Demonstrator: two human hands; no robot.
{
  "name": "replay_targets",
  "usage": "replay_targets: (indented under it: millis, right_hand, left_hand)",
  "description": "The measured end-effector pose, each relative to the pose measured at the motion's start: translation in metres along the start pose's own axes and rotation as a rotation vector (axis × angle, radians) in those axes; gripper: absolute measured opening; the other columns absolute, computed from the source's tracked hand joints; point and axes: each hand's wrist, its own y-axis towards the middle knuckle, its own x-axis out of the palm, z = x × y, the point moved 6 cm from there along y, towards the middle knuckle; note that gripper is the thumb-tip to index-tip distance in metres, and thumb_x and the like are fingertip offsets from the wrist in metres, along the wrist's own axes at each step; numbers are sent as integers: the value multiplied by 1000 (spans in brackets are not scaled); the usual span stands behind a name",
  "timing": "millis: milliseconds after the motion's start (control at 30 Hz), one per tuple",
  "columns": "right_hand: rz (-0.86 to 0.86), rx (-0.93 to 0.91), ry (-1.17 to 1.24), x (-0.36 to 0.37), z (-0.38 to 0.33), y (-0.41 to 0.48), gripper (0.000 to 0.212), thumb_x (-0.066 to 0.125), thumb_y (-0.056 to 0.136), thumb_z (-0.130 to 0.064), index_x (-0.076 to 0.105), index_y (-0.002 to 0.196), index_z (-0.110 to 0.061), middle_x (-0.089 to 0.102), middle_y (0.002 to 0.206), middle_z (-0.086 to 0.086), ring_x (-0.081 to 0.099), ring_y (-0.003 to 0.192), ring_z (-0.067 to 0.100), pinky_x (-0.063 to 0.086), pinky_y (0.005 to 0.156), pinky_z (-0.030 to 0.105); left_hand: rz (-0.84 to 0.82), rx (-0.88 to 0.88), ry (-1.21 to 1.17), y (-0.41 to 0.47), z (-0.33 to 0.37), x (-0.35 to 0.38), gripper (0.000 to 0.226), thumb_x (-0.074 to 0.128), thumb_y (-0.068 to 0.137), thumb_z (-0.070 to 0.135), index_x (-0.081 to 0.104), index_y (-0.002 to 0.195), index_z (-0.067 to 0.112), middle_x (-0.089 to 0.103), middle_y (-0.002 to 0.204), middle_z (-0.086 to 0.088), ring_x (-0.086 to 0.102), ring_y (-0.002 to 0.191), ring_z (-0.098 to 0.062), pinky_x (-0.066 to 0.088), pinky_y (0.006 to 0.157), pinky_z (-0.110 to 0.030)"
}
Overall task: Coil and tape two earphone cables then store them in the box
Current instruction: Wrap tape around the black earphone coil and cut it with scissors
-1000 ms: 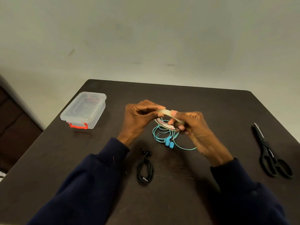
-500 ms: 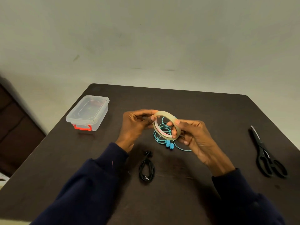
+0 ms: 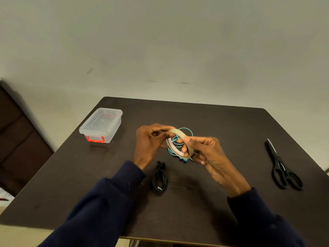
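Left grip [image 3: 149,139] and right grip [image 3: 208,154] pinch the beige tape ring [image 3: 178,132] on edge, spanning far-left to near-right over the turquoise earphone cable [image 3: 187,130].

Plain room: dark table [image 3: 222,122], bare wall [image 3: 160,41]

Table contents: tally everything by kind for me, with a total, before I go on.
Earphone cables: 2 (teal cable, black cable)
Tape roll: 1, held by the left hand and right hand
Clear lidded box: 1
Scissors: 1
Total: 5
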Motion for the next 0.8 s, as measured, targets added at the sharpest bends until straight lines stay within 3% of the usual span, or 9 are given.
replay_targets:
  millis: [167,333,433,533,633,800]
  right_hand:
    - [34,26,1,3,-3,-1,30,62,96,-20,79,73,-12,62,68,14,54,59,16,19,43,24]
    - [133,64,-13,3,3,3,32,62,93,-22,77,67,-9,54,53,9,48,50,17,22,41,24]
    - [149,72,-4,2,7,2,34,60,93,-18,75,64,-8,52,51,9,46,50,17,22,42,24]
    - [127,71,15,2,11,1,32,56,93,-13,76,71,-4,52,53,9,45,51,16,21,44,24]
    - [98,73,39,1,13,0,29,53,93,-9,75,83,7,54,57,11,48,52,15,22,43,22]
    - [-18,37,55,4,12,-2,27,56,94,-12,78,90,1,58,64,11,51,58,12,21,47,23]
  left_hand:
    - [9,0,-6,-2,2,1,22,74,84,4,75,105,-2,76,99,-12,75,87,-24,63,65,-34]
    - [-2,194,206,-1,9,-2,19,76,86,13,78,104,5,76,97,-5,74,88,-21,62,71,-47]
    - [-20,240,255,-3,13,-1,22,75,87,19,78,105,6,75,97,-5,73,87,-19,62,69,-47]
    - [-24,210,226,-5,11,-1,30,74,85,29,77,105,6,75,97,-6,73,86,-22,62,69,-50]
    - [-8,133,138,-7,7,-3,29,75,84,24,77,104,3,75,97,-8,74,86,-25,62,67,-50]
    - [-13,66,62,-8,5,-4,27,75,83,19,76,105,3,76,99,-10,75,88,-26,63,68,-47]
